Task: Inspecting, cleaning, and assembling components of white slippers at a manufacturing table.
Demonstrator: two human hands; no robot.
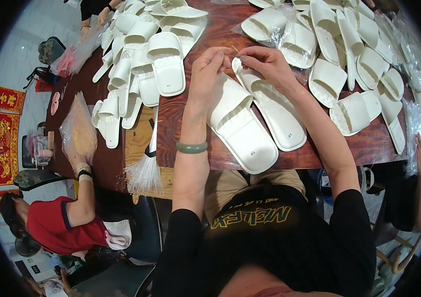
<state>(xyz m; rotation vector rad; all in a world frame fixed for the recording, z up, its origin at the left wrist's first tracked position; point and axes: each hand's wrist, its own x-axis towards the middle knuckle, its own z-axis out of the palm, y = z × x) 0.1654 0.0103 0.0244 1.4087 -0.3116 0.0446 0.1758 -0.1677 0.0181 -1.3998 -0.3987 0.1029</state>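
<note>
A pair of white slide slippers lies side by side at the table's front edge, toes away from me: the left slipper and the right slipper. My left hand is closed in a pinch above the left slipper's toe and wears a green bangle on its wrist. Just beyond the right slipper's toe, my right hand pinches too. Between the fingertips of both hands runs a thin pale strand; its ends are hidden in my fingers.
White slippers heap up on the left and right, some in clear plastic. A bundle of clear strands hangs between the reddish wooden table and the brown-covered table. A person in red at left touches a clear bag.
</note>
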